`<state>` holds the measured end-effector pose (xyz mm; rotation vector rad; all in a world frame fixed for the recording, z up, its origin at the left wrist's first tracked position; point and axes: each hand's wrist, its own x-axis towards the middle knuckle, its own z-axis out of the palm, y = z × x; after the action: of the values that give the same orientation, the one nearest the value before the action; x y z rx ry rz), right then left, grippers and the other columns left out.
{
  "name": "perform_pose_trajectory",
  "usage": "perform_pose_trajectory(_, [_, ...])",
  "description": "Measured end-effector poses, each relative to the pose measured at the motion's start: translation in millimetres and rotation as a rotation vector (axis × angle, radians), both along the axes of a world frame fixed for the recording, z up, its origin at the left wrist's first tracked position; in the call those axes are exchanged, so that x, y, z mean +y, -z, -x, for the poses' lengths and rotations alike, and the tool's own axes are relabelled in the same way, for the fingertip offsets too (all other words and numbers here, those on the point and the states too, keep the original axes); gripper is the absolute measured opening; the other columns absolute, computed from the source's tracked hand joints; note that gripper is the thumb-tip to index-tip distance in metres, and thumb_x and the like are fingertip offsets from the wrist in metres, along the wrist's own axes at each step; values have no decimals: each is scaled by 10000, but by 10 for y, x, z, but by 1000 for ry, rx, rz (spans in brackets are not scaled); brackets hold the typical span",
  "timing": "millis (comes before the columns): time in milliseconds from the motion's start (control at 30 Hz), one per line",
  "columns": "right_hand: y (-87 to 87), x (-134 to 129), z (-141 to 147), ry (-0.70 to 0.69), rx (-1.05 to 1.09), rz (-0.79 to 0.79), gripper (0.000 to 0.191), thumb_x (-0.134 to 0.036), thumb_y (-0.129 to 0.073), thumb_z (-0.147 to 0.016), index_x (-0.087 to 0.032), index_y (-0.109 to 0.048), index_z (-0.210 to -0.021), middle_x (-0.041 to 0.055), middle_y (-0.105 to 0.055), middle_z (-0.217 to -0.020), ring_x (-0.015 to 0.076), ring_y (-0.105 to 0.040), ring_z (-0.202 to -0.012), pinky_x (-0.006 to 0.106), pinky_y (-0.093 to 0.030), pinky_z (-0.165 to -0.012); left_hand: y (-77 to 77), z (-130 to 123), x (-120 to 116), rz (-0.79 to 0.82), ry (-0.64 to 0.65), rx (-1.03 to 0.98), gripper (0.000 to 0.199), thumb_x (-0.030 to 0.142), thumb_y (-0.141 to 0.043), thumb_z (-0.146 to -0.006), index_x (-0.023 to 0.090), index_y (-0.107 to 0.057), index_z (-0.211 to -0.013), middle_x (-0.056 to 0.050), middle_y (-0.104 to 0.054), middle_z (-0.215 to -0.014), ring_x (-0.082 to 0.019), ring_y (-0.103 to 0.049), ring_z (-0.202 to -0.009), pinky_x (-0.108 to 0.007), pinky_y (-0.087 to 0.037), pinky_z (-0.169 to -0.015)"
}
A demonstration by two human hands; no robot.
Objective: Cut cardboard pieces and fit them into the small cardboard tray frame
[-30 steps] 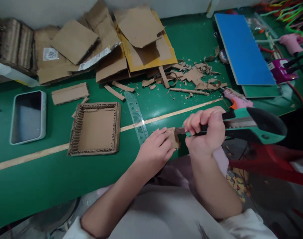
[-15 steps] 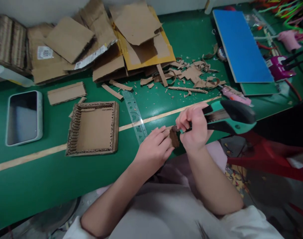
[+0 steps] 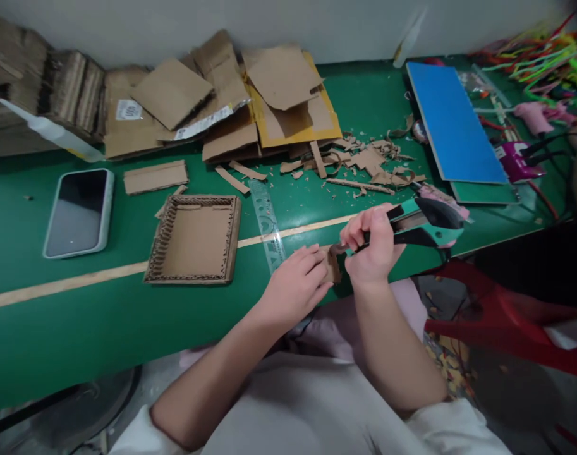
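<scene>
Knife (image 3: 414,222) shifted — tray (image 3: 200,243) lies open.

A knife (image 3: 433,215) against a cardboard piece (image 3: 334,270)

The left fingers (image 3: 309,260) lie over the cardboard piece; the right fingers (image 3: 356,232) wrap the knife. Left of the left fingers are a ruler (image 3: 268,227), an open box (image 3: 233,246) and a phone (image 3: 79,212); beyond the right fingers, scraps (image 3: 371,161) litter the tabletop (image 3: 127,322).

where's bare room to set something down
Near left of the table, between pale strip and front edge; also the back, between yellow envelope and blue board. Crowded around cardboard scraps, left hand, right hand and cutter.
</scene>
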<state>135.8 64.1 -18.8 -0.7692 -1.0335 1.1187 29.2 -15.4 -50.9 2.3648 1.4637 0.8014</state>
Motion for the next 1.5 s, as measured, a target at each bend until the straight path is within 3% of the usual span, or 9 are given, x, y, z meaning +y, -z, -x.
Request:
perform_pose_trajectory(367, [-60, 59, 47, 6, 76, -52, 262, -286, -489, -845, -206, -403, -611, -99, -305, -432, 54, -265, -341, 220, -254, -358, 27, 3, 1, -11, 0, 12, 125, 233, -539, -848, 127, -594, -884, -122, -609, -1098, -263, -520, -1161, -431, -445, -988])
perform_pose_trajectory(867, [-55, 81, 37, 37, 85, -68, 295, -317, -476, -842, -210, -363, -592, -101, -269, -418, 54, -256, -334, 215, -262, -352, 29, 2, 5, 0, -1, 33, 142, 257, -519, -859, 136, -593, -865, -129, -602, -1138, -258, -526, -1153, -433, -435, -997])
perform_pose_trajectory(1500, [-5, 37, 40, 41, -37, -170, 243, -324, -461, -851, -226, -393, -640, -96, -288, -437, 67, -291, -345, 238, -286, -351, 8, -5, 27, 0, 5, 66, 139, 250, -542, -839, 126, -598, -866, -132, -592, -1187, -262, -523, -1135, -419, -431, -998])
